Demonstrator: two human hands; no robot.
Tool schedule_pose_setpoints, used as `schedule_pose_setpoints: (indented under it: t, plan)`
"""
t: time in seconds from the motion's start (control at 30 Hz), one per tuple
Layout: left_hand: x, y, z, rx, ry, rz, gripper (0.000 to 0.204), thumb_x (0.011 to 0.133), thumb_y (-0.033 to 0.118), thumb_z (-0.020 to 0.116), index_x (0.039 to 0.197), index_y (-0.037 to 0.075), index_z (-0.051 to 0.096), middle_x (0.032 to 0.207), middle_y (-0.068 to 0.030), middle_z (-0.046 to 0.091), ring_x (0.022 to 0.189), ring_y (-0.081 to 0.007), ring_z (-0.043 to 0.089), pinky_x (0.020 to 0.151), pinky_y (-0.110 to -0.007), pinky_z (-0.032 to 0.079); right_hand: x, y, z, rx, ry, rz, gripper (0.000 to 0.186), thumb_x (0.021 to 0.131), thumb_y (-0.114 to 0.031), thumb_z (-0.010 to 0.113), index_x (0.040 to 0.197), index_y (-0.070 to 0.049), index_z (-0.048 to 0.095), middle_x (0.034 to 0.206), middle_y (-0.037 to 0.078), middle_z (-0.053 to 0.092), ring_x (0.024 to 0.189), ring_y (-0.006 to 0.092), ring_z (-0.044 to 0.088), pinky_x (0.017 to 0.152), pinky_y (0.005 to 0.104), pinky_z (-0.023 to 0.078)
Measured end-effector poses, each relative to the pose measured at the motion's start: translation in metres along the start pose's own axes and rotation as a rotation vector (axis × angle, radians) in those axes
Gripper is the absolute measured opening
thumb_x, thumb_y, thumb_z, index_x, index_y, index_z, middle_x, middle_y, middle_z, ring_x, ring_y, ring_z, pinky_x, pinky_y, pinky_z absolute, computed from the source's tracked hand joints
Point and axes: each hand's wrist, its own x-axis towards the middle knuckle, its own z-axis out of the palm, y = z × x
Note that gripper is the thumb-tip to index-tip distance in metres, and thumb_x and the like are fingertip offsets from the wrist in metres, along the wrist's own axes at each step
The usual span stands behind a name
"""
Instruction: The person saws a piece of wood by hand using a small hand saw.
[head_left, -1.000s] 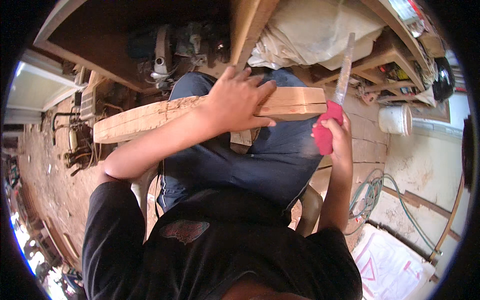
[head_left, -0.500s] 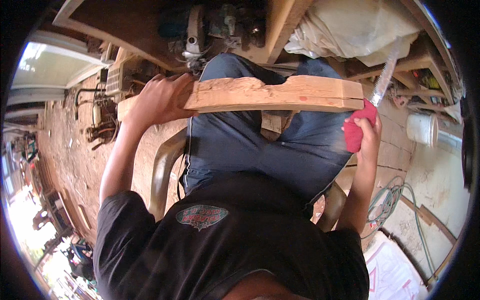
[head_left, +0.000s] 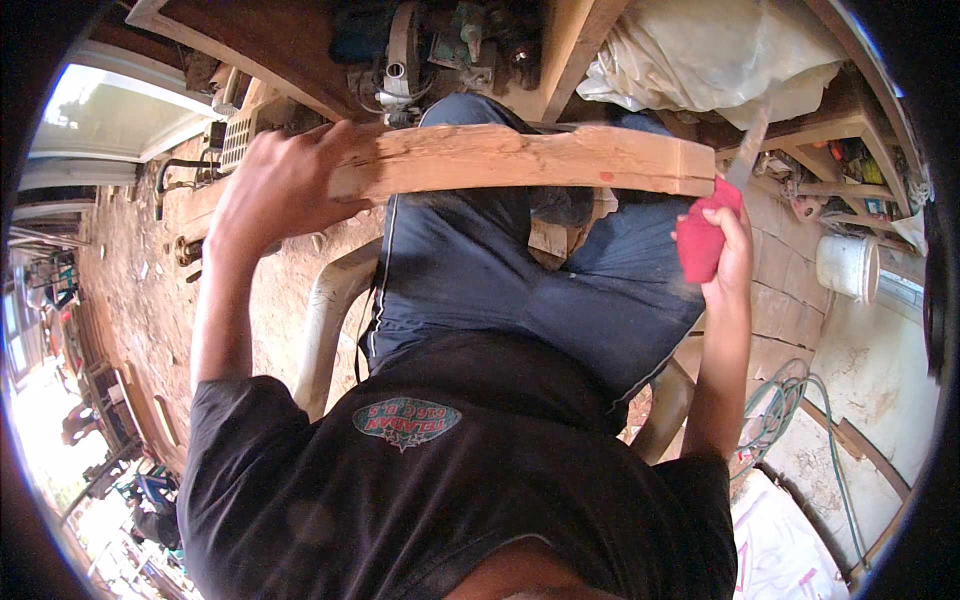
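Note:
A long wooden beam (head_left: 540, 160) with a rough notch in its upper edge lies across my thighs. Clasped over its left part is my left hand (head_left: 285, 185), fingers wrapped around the wood. At the beam's right end my right hand (head_left: 735, 262) grips a handsaw by its red handle (head_left: 704, 240). The saw's blade (head_left: 752, 145) points up and away, close beside the end of the wood and blurred by motion. Whether its teeth touch the wood I cannot tell.
Power tools (head_left: 400, 60) sit on a wooden shelf ahead, beside crumpled plastic sheeting (head_left: 700, 60). A white bucket (head_left: 846, 266) stands at the right, with a coiled green hose (head_left: 785, 400) nearer. I sit on a plastic chair (head_left: 335, 320).
The beam has shifted slightly up and left in view, with my left hand still around it. My right hand and the saw have moved a little the same way.

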Motion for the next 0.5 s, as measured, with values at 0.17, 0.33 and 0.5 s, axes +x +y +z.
schedule_pose_setpoints:
  t: [0.17,0.33,0.5]
  plan:
    - [-0.041,-0.015,-0.020,0.025,-0.146,-0.255,0.066,0.073,0.040,0.091,0.125,0.011,0.063,0.101,-0.0199,0.076,0.089,-0.0429,0.074,0.078,-0.051,0.058,0.007,-0.012,0.043,0.058,-0.170,-0.011,0.061,0.089,-0.012,0.062,0.148,-0.005,0.053,0.107,0.012,0.061,0.086,0.0274,0.071,0.071,0.0434,0.064]
    - [-0.083,-0.028,-0.010,-0.037,-0.125,-0.359,0.068,0.073,0.035,0.094,0.126,0.007,0.062,0.104,-0.0182,0.077,0.091,-0.0424,0.074,0.079,-0.051,0.060,0.010,-0.001,0.091,0.061,-0.304,0.047,0.045,0.087,-0.010,0.064,0.132,-0.003,0.061,0.091,0.006,0.065,0.072,0.0207,0.070,0.063,0.0359,0.060]
    - [-0.102,-0.036,0.018,-0.069,-0.144,-0.379,0.064,0.072,0.033,0.094,0.124,0.011,0.063,0.102,-0.0133,0.079,0.088,-0.0385,0.076,0.077,-0.048,0.060,0.021,0.028,0.102,-0.002,-0.367,0.052,0.056,0.084,-0.010,0.065,0.139,0.000,0.060,0.094,0.004,0.066,0.081,0.0140,0.065,0.075,0.0291,0.054]
